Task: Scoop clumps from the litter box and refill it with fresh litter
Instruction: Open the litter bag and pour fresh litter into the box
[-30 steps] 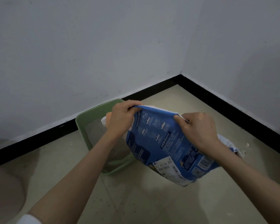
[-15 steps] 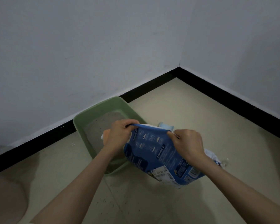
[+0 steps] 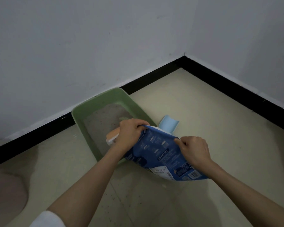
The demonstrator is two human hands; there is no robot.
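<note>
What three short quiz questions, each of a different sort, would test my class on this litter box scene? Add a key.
1. True or false: the left hand and right hand both grip the blue litter bag.
2. The green litter box holds: A) water B) grey litter C) nothing.
3. Fill in: the light blue scoop lies on the ____ beside the box.

Key: 1 true; 2 B; 3 floor.

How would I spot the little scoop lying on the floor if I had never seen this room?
Find the corner where the two white walls meet, then the green litter box along the left wall's black skirting. Just beyond its right rim, on the pale floor, lies the scoop. It is the only light blue, curved plastic piece, paler than the dark blue printed bag.
</note>
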